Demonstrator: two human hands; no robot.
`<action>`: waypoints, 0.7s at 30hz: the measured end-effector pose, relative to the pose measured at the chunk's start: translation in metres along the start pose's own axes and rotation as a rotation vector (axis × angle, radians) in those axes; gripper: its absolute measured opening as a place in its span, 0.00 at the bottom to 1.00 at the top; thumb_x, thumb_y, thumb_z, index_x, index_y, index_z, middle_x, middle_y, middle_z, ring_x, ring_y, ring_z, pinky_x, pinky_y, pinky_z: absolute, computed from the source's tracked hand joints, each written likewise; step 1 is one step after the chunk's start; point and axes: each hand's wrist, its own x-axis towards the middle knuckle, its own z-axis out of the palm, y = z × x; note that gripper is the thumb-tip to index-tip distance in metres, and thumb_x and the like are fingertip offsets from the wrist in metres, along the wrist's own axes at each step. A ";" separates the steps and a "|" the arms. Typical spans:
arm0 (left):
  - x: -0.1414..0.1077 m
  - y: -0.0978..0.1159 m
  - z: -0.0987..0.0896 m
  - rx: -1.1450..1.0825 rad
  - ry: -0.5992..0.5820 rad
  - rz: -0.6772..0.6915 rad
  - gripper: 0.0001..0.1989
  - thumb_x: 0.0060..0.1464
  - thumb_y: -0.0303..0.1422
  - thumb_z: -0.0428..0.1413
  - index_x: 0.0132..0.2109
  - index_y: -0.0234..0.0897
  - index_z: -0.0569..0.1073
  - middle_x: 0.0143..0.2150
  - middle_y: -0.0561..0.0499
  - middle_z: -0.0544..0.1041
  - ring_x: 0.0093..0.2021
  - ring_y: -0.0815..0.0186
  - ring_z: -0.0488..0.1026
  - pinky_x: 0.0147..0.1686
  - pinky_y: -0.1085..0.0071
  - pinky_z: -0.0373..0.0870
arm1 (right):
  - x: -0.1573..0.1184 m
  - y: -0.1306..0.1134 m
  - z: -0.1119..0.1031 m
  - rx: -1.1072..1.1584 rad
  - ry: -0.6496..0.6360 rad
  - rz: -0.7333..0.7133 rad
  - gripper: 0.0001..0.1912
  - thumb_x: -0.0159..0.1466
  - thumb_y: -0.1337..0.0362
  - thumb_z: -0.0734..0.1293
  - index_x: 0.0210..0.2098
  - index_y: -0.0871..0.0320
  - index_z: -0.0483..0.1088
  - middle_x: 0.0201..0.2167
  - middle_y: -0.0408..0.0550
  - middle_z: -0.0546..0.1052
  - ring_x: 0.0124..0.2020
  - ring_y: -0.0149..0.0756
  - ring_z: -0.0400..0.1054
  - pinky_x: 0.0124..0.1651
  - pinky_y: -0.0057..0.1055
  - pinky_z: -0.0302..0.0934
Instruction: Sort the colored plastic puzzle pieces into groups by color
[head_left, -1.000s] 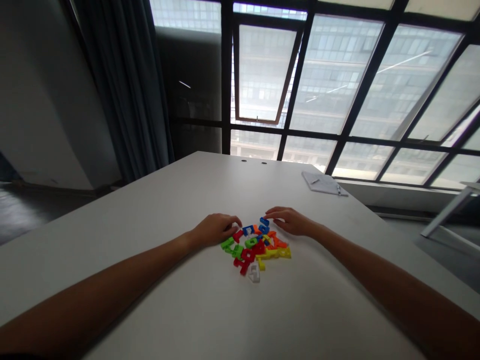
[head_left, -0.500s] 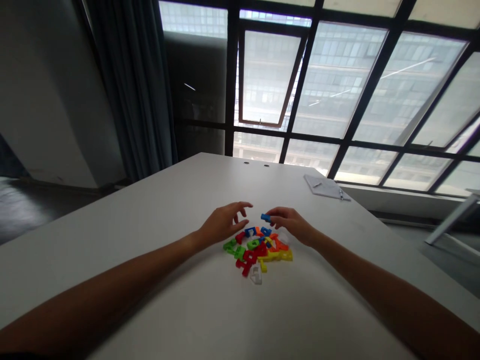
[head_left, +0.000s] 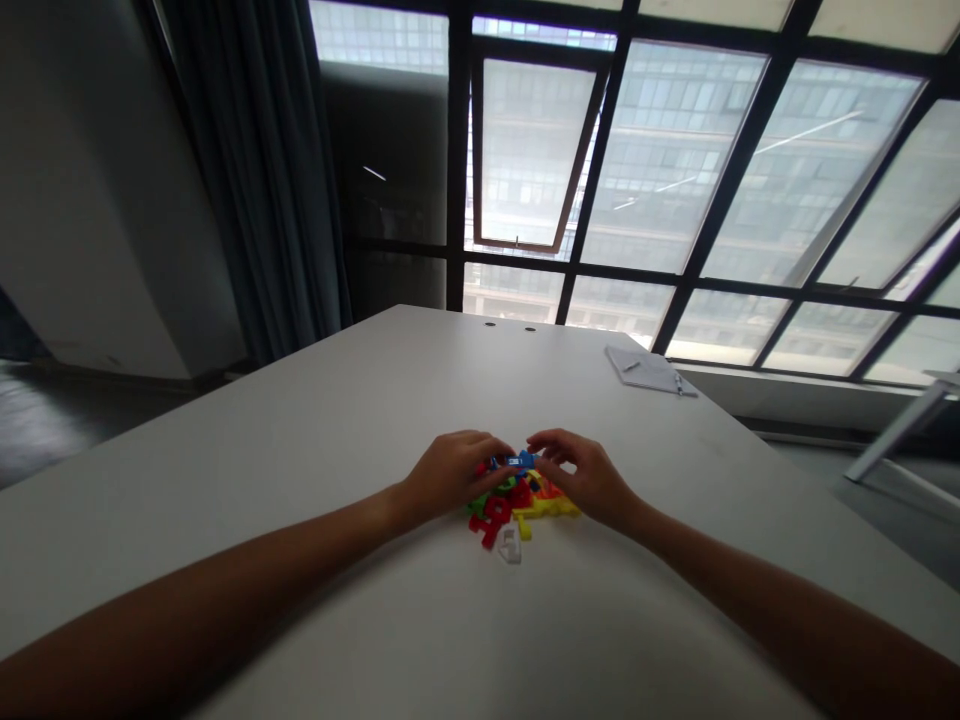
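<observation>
Nearest, a white piece (head_left: 510, 546) is seen at the close edge of a small heap of plastic pieces (head_left: 519, 494), in which red pieces (head_left: 495, 512), green pieces (head_left: 478, 504) and yellow pieces (head_left: 551, 508) are crowded together. Over the heap's far side, a blue piece (head_left: 523, 460) is held between the left hand (head_left: 454, 468) and the right hand (head_left: 589, 475), both narrowed to a pinch; whether one blue part or two is held cannot be told, since much is covered by fingers. Control would best be had through light fingertip pressure from both sides, with the ends held level and the wrists lifted so that the heap is not dragged. The work is done on a broad, smooth white table (head_left: 480, 640). Farther off, a paper pad (head_left: 651, 372) is laid near its right edge, and two dark holes (head_left: 490, 324) are set at its far end. The room is bounded by a dark curtain (head_left: 255, 180) on the left and a black-framed window (head_left: 455, 150), through which a building (head_left: 660, 130) is seen.
</observation>
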 end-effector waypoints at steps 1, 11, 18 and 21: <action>0.000 0.000 0.000 0.006 -0.008 -0.001 0.17 0.67 0.46 0.54 0.49 0.39 0.78 0.41 0.49 0.82 0.37 0.65 0.78 0.37 0.71 0.71 | -0.001 -0.001 0.000 -0.066 0.000 -0.094 0.12 0.65 0.59 0.69 0.47 0.54 0.76 0.40 0.50 0.81 0.35 0.38 0.74 0.39 0.35 0.71; -0.003 -0.001 0.003 -0.001 0.017 0.008 0.16 0.67 0.46 0.55 0.49 0.40 0.77 0.42 0.49 0.83 0.39 0.64 0.78 0.39 0.70 0.71 | -0.008 0.008 0.005 -0.310 0.049 -0.377 0.07 0.68 0.65 0.67 0.46 0.53 0.72 0.38 0.50 0.80 0.40 0.42 0.74 0.44 0.39 0.70; -0.004 -0.003 0.003 0.000 0.021 -0.020 0.17 0.67 0.47 0.54 0.49 0.40 0.78 0.41 0.49 0.83 0.39 0.64 0.78 0.38 0.70 0.71 | -0.010 0.016 0.006 -0.347 0.083 -0.380 0.07 0.66 0.66 0.68 0.45 0.54 0.70 0.37 0.49 0.79 0.37 0.41 0.73 0.43 0.38 0.69; -0.005 -0.002 0.004 0.002 0.024 -0.022 0.17 0.67 0.47 0.54 0.50 0.41 0.78 0.41 0.49 0.83 0.39 0.64 0.78 0.38 0.70 0.71 | -0.011 0.015 0.006 -0.360 0.085 -0.375 0.08 0.66 0.66 0.68 0.45 0.54 0.70 0.37 0.48 0.79 0.37 0.41 0.73 0.43 0.39 0.69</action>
